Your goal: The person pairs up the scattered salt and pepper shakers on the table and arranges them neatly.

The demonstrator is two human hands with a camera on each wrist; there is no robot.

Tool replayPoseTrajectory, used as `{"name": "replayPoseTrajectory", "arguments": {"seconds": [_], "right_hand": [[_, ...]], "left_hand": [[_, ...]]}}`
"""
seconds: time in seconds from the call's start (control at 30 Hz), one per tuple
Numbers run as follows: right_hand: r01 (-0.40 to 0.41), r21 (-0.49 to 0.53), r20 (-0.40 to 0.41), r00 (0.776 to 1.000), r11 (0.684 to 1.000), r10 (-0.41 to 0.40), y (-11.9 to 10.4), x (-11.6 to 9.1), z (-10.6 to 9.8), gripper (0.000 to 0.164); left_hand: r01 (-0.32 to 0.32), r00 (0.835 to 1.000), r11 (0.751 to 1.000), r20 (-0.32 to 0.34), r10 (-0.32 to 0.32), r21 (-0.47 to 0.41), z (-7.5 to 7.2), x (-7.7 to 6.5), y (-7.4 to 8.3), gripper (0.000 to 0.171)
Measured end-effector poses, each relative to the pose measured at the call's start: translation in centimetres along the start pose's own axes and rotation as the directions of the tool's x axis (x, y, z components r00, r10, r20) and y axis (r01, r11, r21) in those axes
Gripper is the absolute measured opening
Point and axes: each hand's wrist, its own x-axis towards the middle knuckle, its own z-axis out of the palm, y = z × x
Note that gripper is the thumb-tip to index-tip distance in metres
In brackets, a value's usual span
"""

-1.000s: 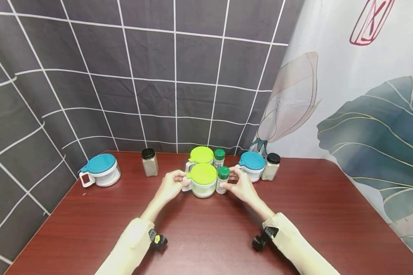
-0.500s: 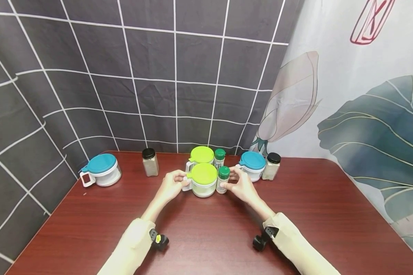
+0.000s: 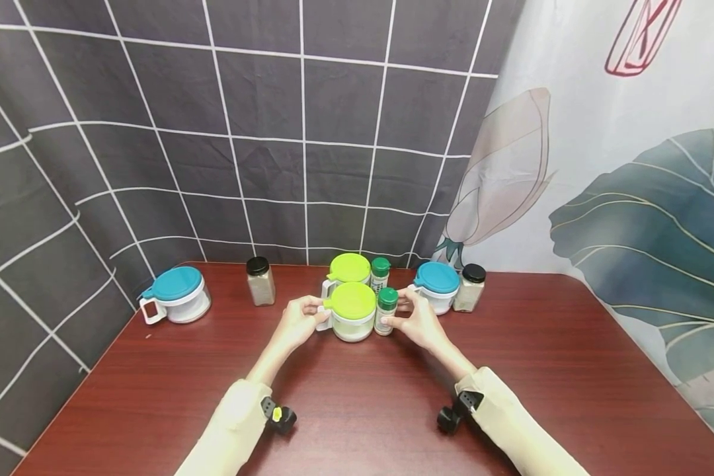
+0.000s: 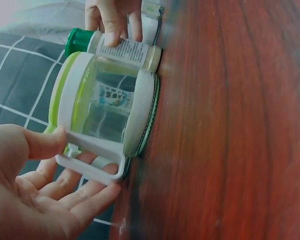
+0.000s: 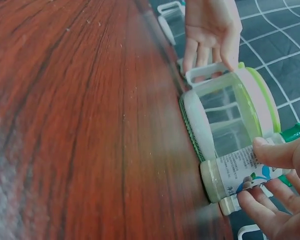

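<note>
In the head view, a clear seasoning jar (image 3: 352, 328) with a lime-green lid stands upright on the table. My left hand (image 3: 297, 322) holds the white handle (image 4: 87, 172) of this jar, thumb near its top and fingers behind it. Right beside the jar stands a slim spice shaker (image 3: 385, 317) with a green cap and a printed label. My right hand (image 3: 419, 322) grips that shaker from the right, its thumb (image 5: 275, 152) on the label and fingers on the far side. A second lime-lidded jar (image 3: 349, 266) and another green-capped shaker (image 3: 379, 274) stand directly behind, partly hidden.
A blue-lidded jar (image 3: 175, 294) and a black-capped spice bottle (image 3: 260, 283) stand to the left on the reddish-brown table (image 3: 357, 410). Another blue-lidded jar (image 3: 436, 284) and black-capped bottle (image 3: 469, 289) are close beyond the right hand. A dark grid-patterned cloth (image 3: 262, 165) hangs behind.
</note>
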Motion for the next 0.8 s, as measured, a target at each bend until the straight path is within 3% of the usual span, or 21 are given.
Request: {"name": "replayPoseTrajectory", "arguments": {"seconds": [0.53, 0.8], "right_hand": [[-0.054, -0.012, -0.003, 0.999, 0.998, 0.054, -0.09, -0.38, -0.04, 0.045], [-0.068, -0.008, -0.037, 0.997, 0.998, 0.068, -0.17, -0.63, 0.32, 0.045]], "left_hand": [[0.017, 0.999, 0.999, -0.032, -0.018, -0.030, 0.52, -0.67, 0.33, 0.025], [0.040, 0.998, 0.998, -0.044, -0.037, 0.053, 0.65, -0.82, 0.13, 0.028]]}}
